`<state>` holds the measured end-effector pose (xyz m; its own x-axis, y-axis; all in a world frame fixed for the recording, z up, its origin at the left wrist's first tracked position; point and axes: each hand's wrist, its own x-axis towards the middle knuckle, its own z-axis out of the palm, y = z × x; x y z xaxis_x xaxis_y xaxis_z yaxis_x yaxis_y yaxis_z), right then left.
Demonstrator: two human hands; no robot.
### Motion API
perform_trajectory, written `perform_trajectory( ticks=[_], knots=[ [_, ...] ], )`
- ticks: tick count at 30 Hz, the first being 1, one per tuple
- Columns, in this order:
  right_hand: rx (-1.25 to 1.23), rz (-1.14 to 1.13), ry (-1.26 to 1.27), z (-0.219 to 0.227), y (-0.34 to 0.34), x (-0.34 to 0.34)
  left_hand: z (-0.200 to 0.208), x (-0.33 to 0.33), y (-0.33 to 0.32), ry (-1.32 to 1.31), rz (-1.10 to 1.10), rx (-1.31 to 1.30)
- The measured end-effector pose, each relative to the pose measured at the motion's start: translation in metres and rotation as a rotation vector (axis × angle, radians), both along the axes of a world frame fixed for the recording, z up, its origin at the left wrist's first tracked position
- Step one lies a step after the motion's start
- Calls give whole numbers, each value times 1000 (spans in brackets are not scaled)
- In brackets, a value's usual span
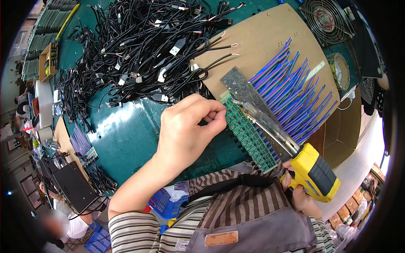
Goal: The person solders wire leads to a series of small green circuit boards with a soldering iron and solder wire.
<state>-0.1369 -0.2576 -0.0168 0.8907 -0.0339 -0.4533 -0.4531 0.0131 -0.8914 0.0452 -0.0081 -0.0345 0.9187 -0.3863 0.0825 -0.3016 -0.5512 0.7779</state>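
Note:
My right hand (300, 196) grips a yellow and black soldering gun (316, 173) by its handle. Its metal barrel points up and left, with the tip over the far end of a green circuit board (251, 139). At that same end, my left hand (190, 122) has thumb and forefinger pinched together; whatever lies between them is too small to make out. Rows of blue, pink and purple ribbon wires (291, 88) fan out to the right of the board. A dark flat metal bar (242, 82) rests across their near ends.
Black cables (143, 50) lie in a large heap on the green table (130, 130). Cardboard (265, 27) sits under the wires. A metal fan (325, 19) and a tape roll (338, 69) stand at right. At lower left are a black box (69, 181) and another person (76, 223).

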Motion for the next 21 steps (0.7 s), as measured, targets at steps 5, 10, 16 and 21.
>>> perform_trajectory(
  ticks=[5,10,16,21],
  knots=[
    [-161,246,-106,-9,-14,-8,-6,-9,-6,-8,137,-65],
    [-159,11,-118,0,-2,6,-6,-8,-4,-22,138,-74],
    [-166,40,-115,0,-2,8,-8,-10,-5,-37,149,-80],
    [-151,55,-85,-2,-8,1,-8,-8,-6,-34,136,-85]
  ],
)
